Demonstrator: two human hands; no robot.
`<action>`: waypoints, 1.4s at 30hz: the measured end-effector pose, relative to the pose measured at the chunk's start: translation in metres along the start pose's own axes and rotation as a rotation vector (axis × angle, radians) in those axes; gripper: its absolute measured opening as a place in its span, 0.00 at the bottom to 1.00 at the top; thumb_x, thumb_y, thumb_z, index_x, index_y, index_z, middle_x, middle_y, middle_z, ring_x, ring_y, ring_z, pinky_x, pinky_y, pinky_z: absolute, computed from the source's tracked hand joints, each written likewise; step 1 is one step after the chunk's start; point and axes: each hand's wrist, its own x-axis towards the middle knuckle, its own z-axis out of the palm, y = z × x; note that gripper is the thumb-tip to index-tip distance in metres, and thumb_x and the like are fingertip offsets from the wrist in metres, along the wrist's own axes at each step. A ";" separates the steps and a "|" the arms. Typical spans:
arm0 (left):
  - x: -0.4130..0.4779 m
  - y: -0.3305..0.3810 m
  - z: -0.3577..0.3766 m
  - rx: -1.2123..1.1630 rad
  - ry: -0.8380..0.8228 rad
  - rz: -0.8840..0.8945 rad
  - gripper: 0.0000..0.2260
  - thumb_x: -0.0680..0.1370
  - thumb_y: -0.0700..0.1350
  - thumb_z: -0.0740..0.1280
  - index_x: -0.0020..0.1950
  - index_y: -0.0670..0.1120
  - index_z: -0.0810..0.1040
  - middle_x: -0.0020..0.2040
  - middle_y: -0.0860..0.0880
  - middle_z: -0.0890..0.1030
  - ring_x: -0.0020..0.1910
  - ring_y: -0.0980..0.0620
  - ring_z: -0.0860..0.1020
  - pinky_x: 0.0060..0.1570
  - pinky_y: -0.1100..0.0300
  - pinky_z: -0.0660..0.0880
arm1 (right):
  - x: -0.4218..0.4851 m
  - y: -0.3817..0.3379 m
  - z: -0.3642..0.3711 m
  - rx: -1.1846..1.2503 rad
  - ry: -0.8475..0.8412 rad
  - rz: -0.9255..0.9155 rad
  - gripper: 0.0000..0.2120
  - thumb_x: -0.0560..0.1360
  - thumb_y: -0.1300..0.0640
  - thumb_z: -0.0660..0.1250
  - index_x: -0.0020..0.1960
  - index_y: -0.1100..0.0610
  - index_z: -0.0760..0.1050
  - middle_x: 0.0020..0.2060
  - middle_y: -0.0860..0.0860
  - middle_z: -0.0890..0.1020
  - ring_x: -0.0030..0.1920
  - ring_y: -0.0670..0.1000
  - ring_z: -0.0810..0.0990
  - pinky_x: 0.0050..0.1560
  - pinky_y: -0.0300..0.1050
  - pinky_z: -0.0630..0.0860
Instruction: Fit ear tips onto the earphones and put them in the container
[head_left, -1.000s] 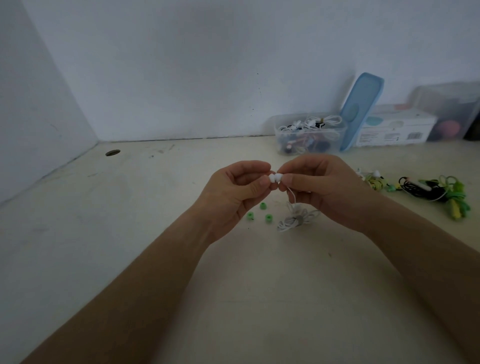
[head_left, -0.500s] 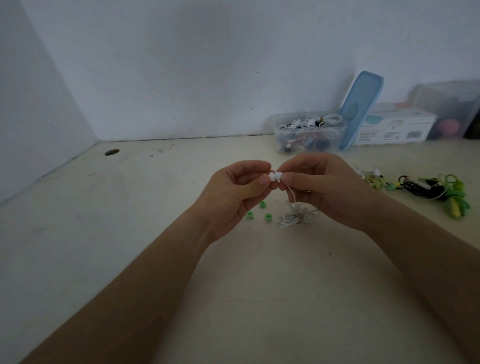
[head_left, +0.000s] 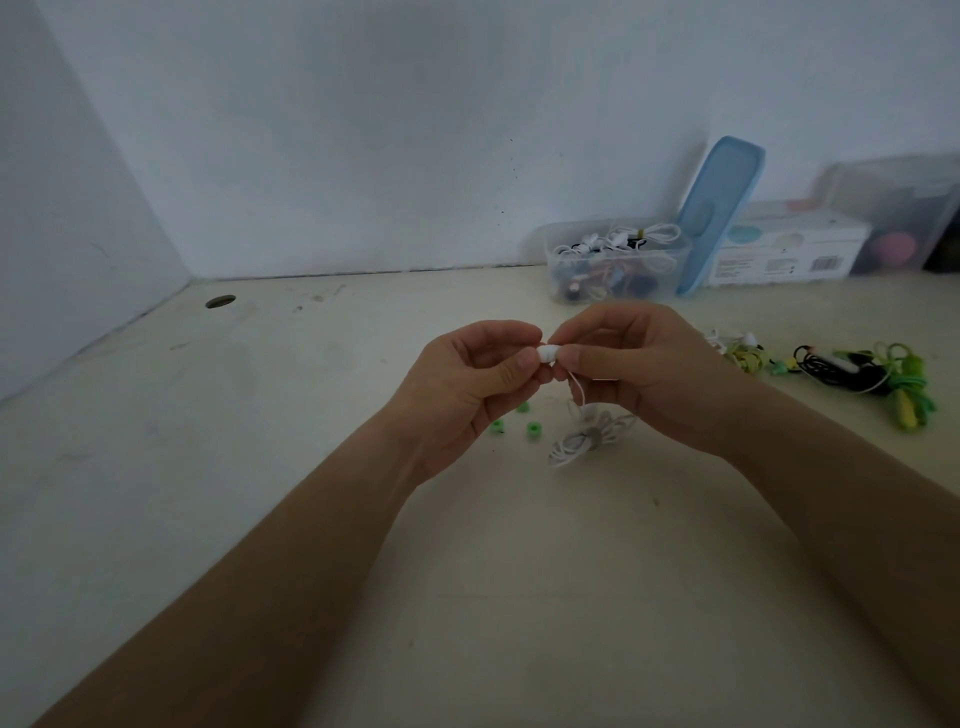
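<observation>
Head view, white earbud (head_left: 549, 354) crosswise, left hand (head_left: 467, 387), right hand (head_left: 641, 371) pinching

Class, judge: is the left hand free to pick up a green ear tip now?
Probably not yet: the left hand pinches the white earbud with the right hand. The green ear tips lie uncovered just below it, so only that grip hinders.

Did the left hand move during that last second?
No. The left hand still pinches the earbud at the same spot, up-left of the green tips on the table.
</observation>
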 end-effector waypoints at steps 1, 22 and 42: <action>0.000 0.000 0.000 0.034 -0.003 0.005 0.11 0.68 0.37 0.70 0.50 0.40 0.80 0.44 0.41 0.85 0.42 0.48 0.84 0.45 0.62 0.81 | 0.000 -0.001 0.000 -0.011 0.004 0.004 0.11 0.67 0.60 0.72 0.48 0.63 0.81 0.37 0.58 0.82 0.35 0.52 0.78 0.38 0.42 0.79; 0.006 -0.019 0.020 1.460 -0.053 0.263 0.11 0.74 0.52 0.73 0.56 0.57 0.81 0.50 0.58 0.80 0.52 0.52 0.75 0.55 0.51 0.72 | 0.003 -0.012 -0.006 0.243 0.075 0.141 0.07 0.70 0.63 0.65 0.46 0.59 0.80 0.31 0.50 0.72 0.29 0.48 0.68 0.30 0.39 0.70; -0.007 0.010 0.024 0.435 0.083 -0.043 0.07 0.80 0.42 0.68 0.53 0.39 0.80 0.37 0.46 0.82 0.35 0.48 0.83 0.34 0.62 0.80 | 0.009 -0.012 -0.013 0.372 0.220 0.130 0.15 0.78 0.66 0.53 0.47 0.60 0.78 0.33 0.51 0.71 0.28 0.47 0.64 0.30 0.39 0.64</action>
